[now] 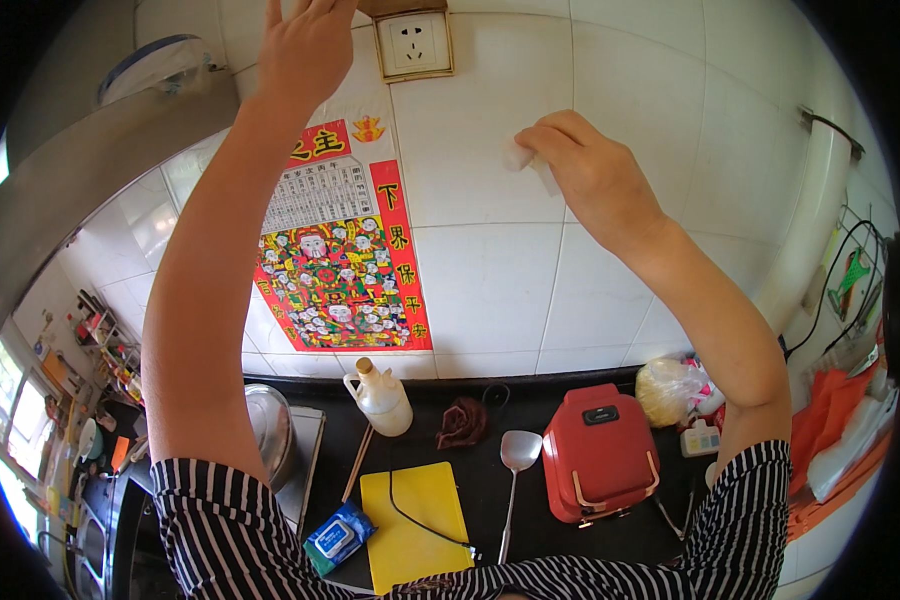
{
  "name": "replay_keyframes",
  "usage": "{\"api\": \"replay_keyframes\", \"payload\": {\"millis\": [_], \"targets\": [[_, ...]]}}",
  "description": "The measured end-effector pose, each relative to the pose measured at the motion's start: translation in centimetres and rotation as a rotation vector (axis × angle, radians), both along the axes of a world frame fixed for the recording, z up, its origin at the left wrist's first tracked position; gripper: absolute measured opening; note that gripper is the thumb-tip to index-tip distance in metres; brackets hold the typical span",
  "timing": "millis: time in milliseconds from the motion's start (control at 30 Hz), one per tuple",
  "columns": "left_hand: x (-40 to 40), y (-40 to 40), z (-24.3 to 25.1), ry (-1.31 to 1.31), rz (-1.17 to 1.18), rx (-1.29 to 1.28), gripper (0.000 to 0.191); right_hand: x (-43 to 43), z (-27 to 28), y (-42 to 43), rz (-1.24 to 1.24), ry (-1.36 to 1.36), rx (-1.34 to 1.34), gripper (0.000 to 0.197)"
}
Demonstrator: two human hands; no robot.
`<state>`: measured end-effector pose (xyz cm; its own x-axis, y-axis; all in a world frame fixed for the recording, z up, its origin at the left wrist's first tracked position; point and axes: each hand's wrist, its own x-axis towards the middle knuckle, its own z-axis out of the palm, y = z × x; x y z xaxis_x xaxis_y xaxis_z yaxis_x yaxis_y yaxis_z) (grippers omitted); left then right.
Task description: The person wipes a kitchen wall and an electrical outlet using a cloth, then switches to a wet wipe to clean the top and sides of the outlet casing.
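Observation:
My left hand point(305, 49) is raised at the top left, against the wall area left of the socket, its fingertips cut off by the picture's rim; nothing shows in it. With bent fingers my right hand point(592, 169) pinches a crumpled white wipe or tissue point(520, 155) close to the white wall tiles point(487, 172). A wall socket point(414, 43) in a yellowed frame sits between the hands, higher up. Behind my left forearm hangs a red and yellow printed calendar poster point(337, 285), partly hidden by the arm.
Along the black countertop point(435, 517) stand a white jug point(381, 397), a lidded metal pot point(268, 427), a wipes pack point(337, 538), a yellow board point(416, 517), a metal spatula point(520, 450) and a red electric appliance point(600, 457). A range hood point(120, 157) juts out at the left.

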<state>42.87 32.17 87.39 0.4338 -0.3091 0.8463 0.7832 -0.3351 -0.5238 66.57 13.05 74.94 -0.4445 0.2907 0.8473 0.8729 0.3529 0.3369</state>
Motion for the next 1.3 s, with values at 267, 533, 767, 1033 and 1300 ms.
{"api": "replay_keyframes", "payload": {"millis": [267, 533, 767, 1033, 1300], "targets": [[0.3, 0.4, 1.3, -0.021, 0.004, -0.104, 0.066, -1.2, -1.7, 0.9, 0.0, 0.031, -0.05, 0.026], [-0.2, 0.3, 1.1, -0.031, -0.092, -0.255, 0.069, -1.5, -4.7, 2.7, 0.06, 0.047, -0.06, 0.026], [-0.8, 2.7, -5.3, -0.215, -0.251, -0.577, 0.065, -1.8, -0.2, 8.5, -0.054, 0.135, 0.131, 0.026], [0.3, 7.0, -14.7, -0.045, 0.186, -0.752, 0.071, -6.9, 8.8, 19.8, -0.05, -0.013, 0.459, 0.028], [1.0, 6.2, -14.4, -0.047, 0.291, -0.815, 0.072, -7.0, 10.0, 23.4, -0.27, -0.097, 0.803, 0.036]]}}
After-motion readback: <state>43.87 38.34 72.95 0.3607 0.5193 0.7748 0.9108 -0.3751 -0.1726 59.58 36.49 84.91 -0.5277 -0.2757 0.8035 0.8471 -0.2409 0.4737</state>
